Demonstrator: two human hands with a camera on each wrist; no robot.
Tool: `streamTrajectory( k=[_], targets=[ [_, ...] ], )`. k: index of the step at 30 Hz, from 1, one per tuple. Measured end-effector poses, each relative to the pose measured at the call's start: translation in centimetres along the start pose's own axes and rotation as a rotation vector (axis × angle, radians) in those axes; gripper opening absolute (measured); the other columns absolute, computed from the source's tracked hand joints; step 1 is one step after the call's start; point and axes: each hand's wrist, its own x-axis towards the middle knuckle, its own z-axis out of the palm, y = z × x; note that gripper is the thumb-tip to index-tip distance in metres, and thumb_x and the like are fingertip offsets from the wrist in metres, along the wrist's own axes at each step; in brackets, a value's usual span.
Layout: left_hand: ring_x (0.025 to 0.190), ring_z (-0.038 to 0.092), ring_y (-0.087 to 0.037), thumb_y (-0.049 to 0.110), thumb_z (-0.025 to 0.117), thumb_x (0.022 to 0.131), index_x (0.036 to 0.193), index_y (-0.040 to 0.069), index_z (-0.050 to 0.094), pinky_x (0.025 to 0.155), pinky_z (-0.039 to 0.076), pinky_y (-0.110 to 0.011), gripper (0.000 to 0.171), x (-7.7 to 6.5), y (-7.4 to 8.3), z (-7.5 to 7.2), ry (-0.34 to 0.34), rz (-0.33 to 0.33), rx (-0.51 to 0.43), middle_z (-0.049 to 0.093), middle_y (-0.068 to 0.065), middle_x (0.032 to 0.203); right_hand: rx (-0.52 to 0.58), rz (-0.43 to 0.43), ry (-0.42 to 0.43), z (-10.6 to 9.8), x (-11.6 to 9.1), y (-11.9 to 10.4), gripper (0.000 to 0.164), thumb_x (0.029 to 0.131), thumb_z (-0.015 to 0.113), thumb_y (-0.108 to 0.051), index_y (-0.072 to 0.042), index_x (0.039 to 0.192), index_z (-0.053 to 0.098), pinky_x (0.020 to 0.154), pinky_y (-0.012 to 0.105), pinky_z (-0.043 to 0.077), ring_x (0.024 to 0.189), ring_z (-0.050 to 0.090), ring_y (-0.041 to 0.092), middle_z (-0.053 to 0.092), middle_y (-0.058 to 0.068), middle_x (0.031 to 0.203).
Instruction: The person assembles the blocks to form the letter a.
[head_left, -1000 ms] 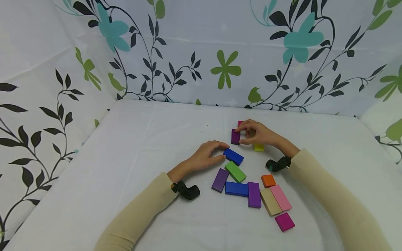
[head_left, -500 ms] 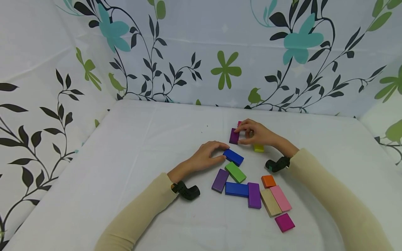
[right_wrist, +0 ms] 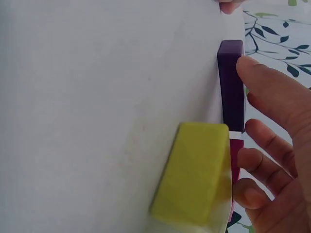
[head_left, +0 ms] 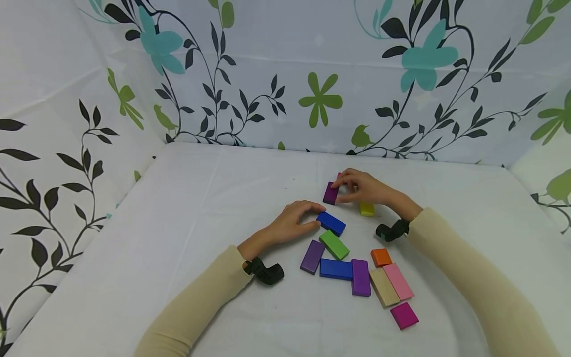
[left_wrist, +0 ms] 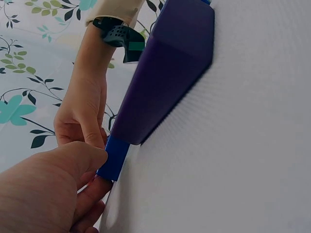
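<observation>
At the far middle of the table, my right hand (head_left: 363, 187) has its thumb and a fingertip at the two ends of a dark purple block (head_left: 330, 193), holding it from the right side. That block (right_wrist: 232, 85) lies on the table in the right wrist view, the thumb touching its near end. A yellow block (head_left: 367, 209) and a magenta block (right_wrist: 235, 158), mostly hidden, are close to the same hand. My left hand (head_left: 292, 221) pinches the left end of a blue block (head_left: 331, 223) between thumb and fingers; the left wrist view shows this blue block (left_wrist: 115, 158) behind a large purple one.
Below the left hand's block lie a green block (head_left: 334, 245), a violet block (head_left: 313, 257), another blue block (head_left: 336, 268) and an upright purple block (head_left: 361, 277). Toward the right are orange (head_left: 381, 257), tan (head_left: 384, 287), pink (head_left: 399, 281) and magenta (head_left: 404, 316) blocks.
My right hand has slid slightly left, and the dark purple block has moved left with it, turning a little. My left hand and its blue block have stayed put.
</observation>
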Motion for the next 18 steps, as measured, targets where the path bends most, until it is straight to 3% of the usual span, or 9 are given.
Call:
streamTrajectory(
  k=[11, 18],
  targets=[
    [0.133, 0.043, -0.026, 0.018, 0.061, 0.096, 0.133, 0.008, 0.056, 0.112, 0.025, -0.05, 0.039, -0.1, 0.1, -0.1, 0.011, 0.003, 0.001, 0.057, -0.008, 0.135, 0.033, -0.023, -0.044, -1.0, 1.2, 0.2, 0.03, 0.086, 0.071, -0.001, -0.002, 0.116, 0.069, 0.088, 0.037, 0.045, 0.102, 0.052, 0.029, 0.06, 0.016, 0.122],
    [0.133, 0.043, -0.025, 0.019, 0.061, 0.096, 0.133, 0.008, 0.056, 0.112, 0.025, -0.051, 0.039, 0.0, -0.1, 0.0, 0.009, 0.01, 0.002, 0.057, -0.008, 0.135, 0.062, -0.05, -0.07, -0.9, 1.5, 0.1, 0.028, 0.087, 0.068, 0.004, 0.0, 0.114, 0.069, 0.08, 0.032, 0.044, 0.094, 0.051, 0.03, 0.062, 0.019, 0.12]
  ],
)
